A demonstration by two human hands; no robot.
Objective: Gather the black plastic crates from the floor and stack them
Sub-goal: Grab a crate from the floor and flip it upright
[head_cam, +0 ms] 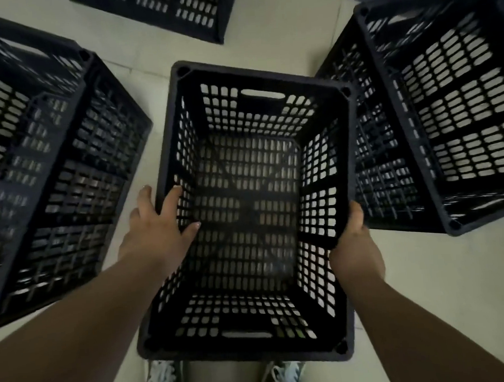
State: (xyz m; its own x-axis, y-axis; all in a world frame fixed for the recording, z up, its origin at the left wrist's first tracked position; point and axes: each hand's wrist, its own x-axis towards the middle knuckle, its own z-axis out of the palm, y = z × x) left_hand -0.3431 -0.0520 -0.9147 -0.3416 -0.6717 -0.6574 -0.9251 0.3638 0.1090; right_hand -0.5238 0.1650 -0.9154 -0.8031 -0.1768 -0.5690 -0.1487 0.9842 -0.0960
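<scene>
The right hand gripped the centre black crate at its 3 o'clock rim; the left hand, fingers spread, lay on its 9 o'clock rim. No writing was readable.

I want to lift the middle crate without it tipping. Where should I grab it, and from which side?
Hedged advice: take the middle crate by the oval handle slots in its two short walls, far slot and near slot. It sits upright and open, so come from above and hook fingers through both. The left hand and right hand now sit on the long sides.
</scene>
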